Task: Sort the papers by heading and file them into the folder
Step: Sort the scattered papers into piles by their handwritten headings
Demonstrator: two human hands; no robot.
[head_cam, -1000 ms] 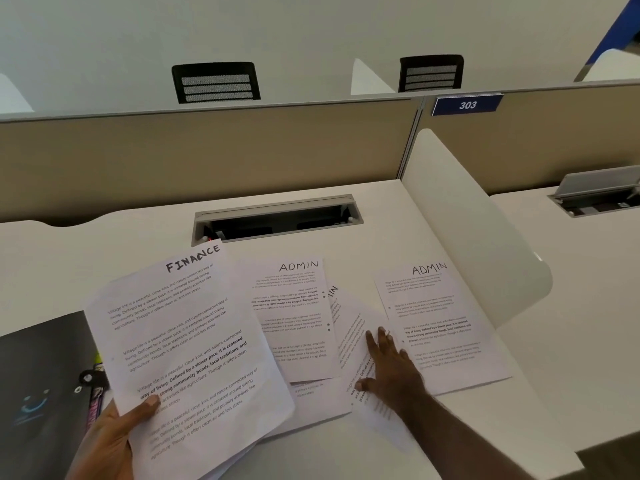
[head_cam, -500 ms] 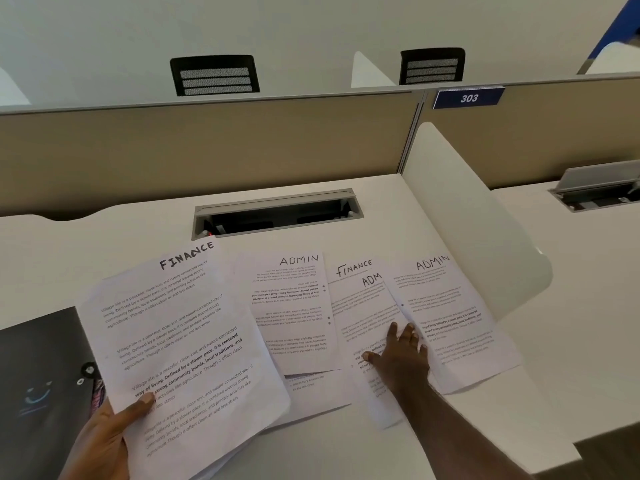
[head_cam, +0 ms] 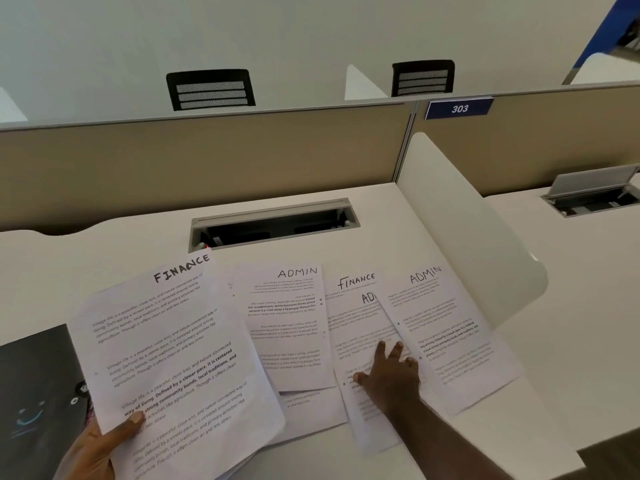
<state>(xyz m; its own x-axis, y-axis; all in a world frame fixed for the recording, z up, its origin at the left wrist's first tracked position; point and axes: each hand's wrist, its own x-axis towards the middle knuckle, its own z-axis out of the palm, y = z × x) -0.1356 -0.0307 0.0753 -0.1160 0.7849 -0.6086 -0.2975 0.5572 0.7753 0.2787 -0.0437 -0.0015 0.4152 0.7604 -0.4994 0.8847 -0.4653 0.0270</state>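
The right hand lies flat with its fingers spread and straight, pressing on the overlapping sheets in the middle of the spread: a Finance sheet and the edge of the Admin sheet just beside it. The left hand grips a stack of papers headed Finance, thumb curled over the lower edge, the stack tilted above the surface. Another Admin sheet lies between stack and right hand. The dark folder rests at the left, partly under the stack.
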